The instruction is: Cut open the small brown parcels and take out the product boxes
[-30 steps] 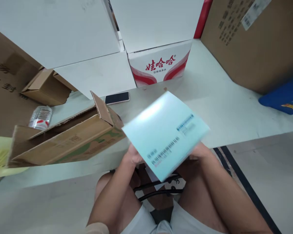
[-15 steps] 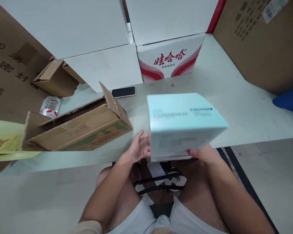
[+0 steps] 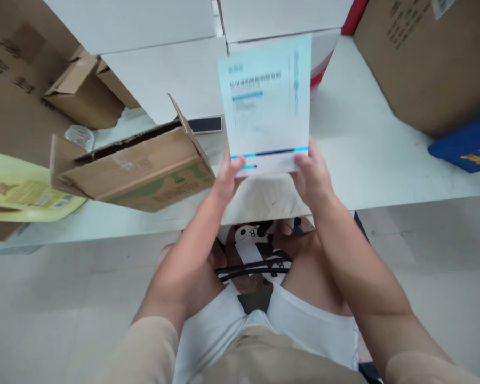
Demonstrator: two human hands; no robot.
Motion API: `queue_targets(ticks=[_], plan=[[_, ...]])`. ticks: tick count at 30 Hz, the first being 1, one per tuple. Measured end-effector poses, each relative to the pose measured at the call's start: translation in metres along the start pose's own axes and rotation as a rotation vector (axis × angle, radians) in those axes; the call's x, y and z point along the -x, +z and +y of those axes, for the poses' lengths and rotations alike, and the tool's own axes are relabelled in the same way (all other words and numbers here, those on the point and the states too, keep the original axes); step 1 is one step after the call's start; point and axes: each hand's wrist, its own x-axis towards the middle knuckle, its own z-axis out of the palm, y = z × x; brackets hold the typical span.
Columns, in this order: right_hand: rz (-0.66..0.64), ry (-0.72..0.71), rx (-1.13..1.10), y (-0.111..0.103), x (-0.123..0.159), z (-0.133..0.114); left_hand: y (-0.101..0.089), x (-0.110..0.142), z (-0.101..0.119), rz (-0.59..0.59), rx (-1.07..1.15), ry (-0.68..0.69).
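Above the table [image 3: 368,154], a pale box [image 3: 266,101] held by left hand [image 3: 229,173] and right hand [image 3: 312,173]

Between the two hands, the pale box stands raised and tilted, its broad printed face turned toward the wearer. Blue and dark print crosses that face, too blurred to read, and a blue line runs along its lower edge. The left hand is closed around the lower left corner, thumb pressed on the front and fingers mostly hidden behind. The right hand grips the lower right corner in the same way, thumb on the front, the rest wrapped around the side and back.

Just beside the left hand, an open carton [image 3: 144,170] of brown cardboard sits on the table, one flap sticking up. Behind it lies a dark phone [image 3: 206,124], close to the left edge of the pale box in this view. Farther left are a clear plastic bottle [image 3: 80,137], partly hidden, a yellow package [image 3: 32,186] and a small brown box [image 3: 88,93]. White boxes [image 3: 172,80] are stacked at the back, and the pale box covers most of a red-and-white box [image 3: 324,64]. Well apart on the right stand a large brown carton [image 3: 432,69] and a blue package [image 3: 464,146].
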Motion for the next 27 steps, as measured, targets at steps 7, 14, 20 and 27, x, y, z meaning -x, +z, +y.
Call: queue_targets(ticks=[7, 14, 20, 27], plan=[[-0.098, -0.206, 0.174, 0.036, -0.021, -0.089, 0.010, -0.006, 0.090, 0.112, -0.219, 0.292], [-0.078, -0.176, 0.188, 0.026, -0.020, -0.063, 0.010, -0.009, 0.079, 0.159, -0.221, 0.211], [0.273, 0.231, 0.011, -0.037, -0.003, 0.010, -0.005, 0.003, -0.004, 0.005, -0.212, -0.121], [0.888, 0.224, 0.135, -0.155, -0.062, -0.027, -0.039, 0.016, -0.059, -0.094, -0.359, -0.182]])
